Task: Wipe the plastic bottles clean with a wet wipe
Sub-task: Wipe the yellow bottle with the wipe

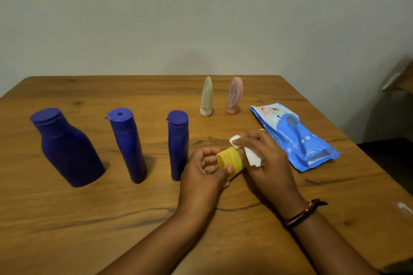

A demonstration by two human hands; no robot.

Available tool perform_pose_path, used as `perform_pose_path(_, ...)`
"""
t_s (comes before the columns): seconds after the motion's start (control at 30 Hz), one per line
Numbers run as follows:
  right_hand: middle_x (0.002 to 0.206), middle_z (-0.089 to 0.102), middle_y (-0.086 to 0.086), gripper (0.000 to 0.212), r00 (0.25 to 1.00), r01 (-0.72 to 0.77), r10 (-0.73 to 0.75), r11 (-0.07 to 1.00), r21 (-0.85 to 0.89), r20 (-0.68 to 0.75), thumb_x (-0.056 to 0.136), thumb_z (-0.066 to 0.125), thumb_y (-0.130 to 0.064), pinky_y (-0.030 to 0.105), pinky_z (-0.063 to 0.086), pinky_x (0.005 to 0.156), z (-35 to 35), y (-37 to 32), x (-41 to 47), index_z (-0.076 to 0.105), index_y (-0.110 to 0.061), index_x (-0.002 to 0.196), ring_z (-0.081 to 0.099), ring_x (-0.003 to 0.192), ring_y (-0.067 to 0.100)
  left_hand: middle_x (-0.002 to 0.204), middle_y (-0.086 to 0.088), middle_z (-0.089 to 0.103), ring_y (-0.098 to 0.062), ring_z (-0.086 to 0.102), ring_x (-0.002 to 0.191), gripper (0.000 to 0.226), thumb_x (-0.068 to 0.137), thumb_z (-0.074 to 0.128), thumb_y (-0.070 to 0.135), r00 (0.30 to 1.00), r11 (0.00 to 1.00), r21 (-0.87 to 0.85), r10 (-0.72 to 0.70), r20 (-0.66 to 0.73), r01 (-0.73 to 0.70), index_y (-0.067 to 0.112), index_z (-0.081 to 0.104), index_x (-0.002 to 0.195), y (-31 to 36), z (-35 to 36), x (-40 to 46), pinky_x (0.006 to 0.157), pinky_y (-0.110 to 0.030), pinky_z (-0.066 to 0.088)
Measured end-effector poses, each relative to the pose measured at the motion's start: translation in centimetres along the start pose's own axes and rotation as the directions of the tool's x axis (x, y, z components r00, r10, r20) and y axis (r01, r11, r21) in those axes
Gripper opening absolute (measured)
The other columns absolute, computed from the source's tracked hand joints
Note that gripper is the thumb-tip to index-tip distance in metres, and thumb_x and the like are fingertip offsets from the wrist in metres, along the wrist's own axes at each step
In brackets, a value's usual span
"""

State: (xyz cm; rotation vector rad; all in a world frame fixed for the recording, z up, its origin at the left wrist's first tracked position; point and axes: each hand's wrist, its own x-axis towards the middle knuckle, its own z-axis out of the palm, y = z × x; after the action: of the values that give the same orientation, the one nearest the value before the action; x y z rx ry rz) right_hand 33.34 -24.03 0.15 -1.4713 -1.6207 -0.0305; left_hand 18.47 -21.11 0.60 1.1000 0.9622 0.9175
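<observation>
Wooden table (67,219), plain wall behind. From the left: wide dark blue bottle (67,149), upright. Second blue bottle (128,145), slimmer, hole in its cap. Third blue bottle (178,145), narrowest, just beside the left hand (204,171). That hand curls round the capped end of a yellow bottle (230,161), held on its side above the table. Right hand (266,158) pinches a white wet wipe (248,154) against the bottle's body. Farther back: pale green tube (206,97), pink tube (234,96), both standing on their caps. Right: blue wipes pack (297,138), lying flat. Threads on the right wrist.
</observation>
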Motion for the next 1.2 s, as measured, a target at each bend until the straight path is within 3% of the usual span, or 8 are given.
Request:
perform_pose_path(0.23,0.104,0.059,0.001,0.029,0.992,0.118,-0.123,0.988,0.100,0.041,0.074,0.062,0.005,0.025,0.046,0.082,0.1,-1.7,-0.6,0.070,-0.007,0.099,0.057,0.101,0.015,0.087,0.002,0.075,-0.010,0.072,0.081,0.031,0.075,0.072,-0.008,0.997,0.998,-0.030,0.060,0.050,-0.058,0.015,0.067,0.094,-0.4,-0.3,-0.1,0.064,-0.022,0.057)
perform_pose_path(0.4,0.097,0.059,0.001,0.024,0.998,0.036,-0.037,0.999,-0.019,-0.049,0.072,0.060,0.003,0.019,0.043,0.081,-1.1,-1.0,-0.4,0.069,-0.009,0.090,0.056,0.095,0.011,0.090,0.005,0.075,-0.007,0.071,0.085,0.031,0.074,0.072,-0.007,0.995,0.996,-0.038,0.081,0.064,-0.079,0.016,0.070,0.094,-0.4,-0.3,-0.2,0.063,-0.017,0.054)
perform_pose_path(0.53,0.094,0.060,0.002,0.021,0.994,-0.049,0.043,0.997,-0.057,-0.099,0.074,0.059,0.001,0.021,0.045,0.083,-1.6,-1.0,-0.3,0.070,-0.009,0.088,0.056,0.093,0.012,0.095,0.002,0.074,-0.010,0.070,0.091,0.033,0.073,0.074,-0.006,0.995,0.997,-0.002,0.082,0.049,-0.082,0.020,0.070,0.094,-0.4,-0.4,-0.1,0.073,-0.025,0.057)
perform_pose_path(0.67,0.101,0.060,0.004,0.034,0.998,0.048,-0.048,0.999,-0.011,0.042,0.069,0.068,0.010,0.025,0.047,0.081,-1.2,-2.6,-0.9,0.069,-0.008,0.098,0.057,0.098,0.014,0.093,0.006,0.074,-0.007,0.071,0.089,0.034,0.074,0.072,-0.007,0.994,0.995,0.012,0.097,0.054,-0.098,0.019,0.068,0.095,-0.5,-0.3,-0.4,0.069,-0.020,0.056)
perform_pose_path(0.77,0.108,0.057,0.004,0.050,0.984,0.102,-0.087,0.990,-0.094,0.153,0.064,0.070,0.014,0.016,0.041,0.085,-1.3,-2.9,-1.4,0.067,-0.010,0.107,0.050,0.104,0.009,0.090,0.005,0.075,-0.008,0.071,0.086,0.031,0.076,0.071,-0.007,0.994,0.996,-0.008,0.090,0.058,-0.090,0.016,0.067,0.096,-0.4,-0.4,-0.5,0.065,-0.017,0.054)
perform_pose_path(0.97,0.107,0.056,-0.007,0.038,0.987,-0.143,0.153,0.972,-0.188,0.038,0.076,0.067,0.006,0.017,0.044,0.085,-3.8,-0.1,-0.8,0.068,-0.018,0.105,0.050,0.101,0.001,0.093,0.006,0.074,-0.006,0.071,0.088,0.028,0.076,0.072,-0.005,0.994,0.997,0.021,0.074,0.077,-0.076,0.018,0.066,0.091,-0.2,-0.6,-0.3,0.068,-0.019,0.055)
perform_pose_path(1.1,0.107,0.059,-0.001,0.031,0.964,-0.264,0.254,0.934,-0.240,-0.075,0.083,0.063,0.002,-0.001,0.034,0.077,-5.1,2.0,-0.5,0.069,-0.020,0.104,0.041,0.094,-0.008,0.093,0.009,0.074,-0.005,0.070,0.089,0.029,0.074,0.074,-0.005,0.993,0.995,0.037,0.093,0.070,-0.095,0.019,0.066,0.088,-0.3,-0.6,-0.2,0.075,-0.023,0.056)
perform_pose_path(1.2,0.109,0.058,0.002,0.042,0.952,-0.304,0.289,0.922,-0.239,-0.097,0.075,0.062,0.012,-0.006,0.030,0.077,-4.6,1.7,-0.4,0.069,-0.018,0.105,0.037,0.092,-0.010,0.093,0.012,0.074,-0.004,0.070,0.090,0.029,0.074,0.074,-0.004,0.994,0.995,0.036,0.086,0.073,-0.089,0.020,0.066,0.088,-0.3,-0.7,-0.1,0.075,-0.023,0.056)
